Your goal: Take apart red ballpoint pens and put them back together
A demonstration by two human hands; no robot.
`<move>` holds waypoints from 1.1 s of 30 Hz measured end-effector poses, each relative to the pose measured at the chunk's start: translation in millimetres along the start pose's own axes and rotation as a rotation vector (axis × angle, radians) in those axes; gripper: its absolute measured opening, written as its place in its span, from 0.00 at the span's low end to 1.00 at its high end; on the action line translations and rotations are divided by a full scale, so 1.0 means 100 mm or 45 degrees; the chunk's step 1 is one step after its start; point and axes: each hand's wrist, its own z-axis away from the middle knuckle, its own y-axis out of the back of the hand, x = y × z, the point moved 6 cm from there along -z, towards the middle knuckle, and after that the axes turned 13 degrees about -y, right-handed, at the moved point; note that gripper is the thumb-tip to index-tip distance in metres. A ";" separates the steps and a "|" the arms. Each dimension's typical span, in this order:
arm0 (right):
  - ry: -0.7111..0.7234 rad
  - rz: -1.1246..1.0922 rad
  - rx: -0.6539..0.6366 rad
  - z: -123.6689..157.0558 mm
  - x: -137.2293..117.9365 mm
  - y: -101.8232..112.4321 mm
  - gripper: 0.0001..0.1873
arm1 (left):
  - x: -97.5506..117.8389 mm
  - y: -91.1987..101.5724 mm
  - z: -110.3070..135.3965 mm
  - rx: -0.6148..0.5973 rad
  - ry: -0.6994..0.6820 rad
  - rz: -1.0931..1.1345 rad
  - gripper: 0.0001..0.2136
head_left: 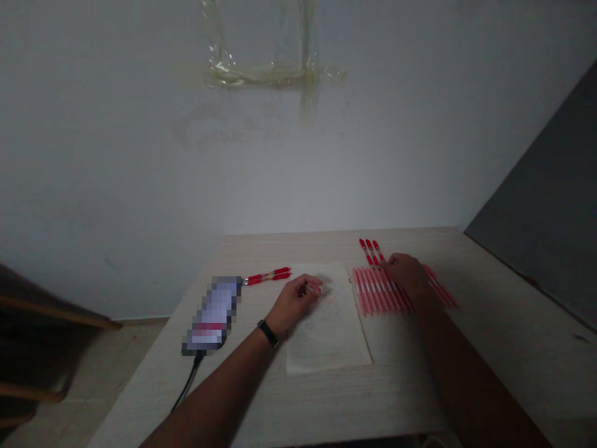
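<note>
Over the white sheet of paper (326, 342), my left hand (298, 302) is closed, with a thin pale piece, reddish at its tip, showing at the fingers; its kind is too small to tell. My right hand (405, 272) reaches over a row of pinkish-red pens (380, 292) lying side by side, covering part of it. Its fingers are drawn together beside the lower end of three red pens (369, 252) behind the row. What they grip, if anything, is hidden. Faint scribbles mark the paper under my left hand.
Two more red pens (268, 276) lie left of the paper. A phone (214, 314) with a blurred screen and a black cable (187, 379) is at the table's left. The table (261, 410) meets a wall (289, 180) bearing clear tape (261, 76).
</note>
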 end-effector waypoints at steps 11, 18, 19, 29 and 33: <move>-0.019 0.026 -0.025 0.01 0.02 0.00 0.13 | 0.04 -0.03 0.02 -0.022 -0.003 -0.007 0.14; -0.040 0.035 -0.012 0.01 0.03 0.01 0.13 | 0.02 -0.03 0.01 -0.036 0.017 -0.009 0.16; -0.036 0.034 -0.009 0.02 0.03 0.01 0.13 | 0.02 -0.03 0.01 -0.039 0.015 -0.010 0.16; -0.068 0.038 -0.029 0.02 0.03 0.02 0.15 | 0.08 -0.06 0.03 -0.052 0.019 -0.004 0.15; -0.070 0.044 -0.004 0.02 0.04 0.06 0.18 | 0.08 -0.06 0.03 -0.041 0.026 -0.020 0.16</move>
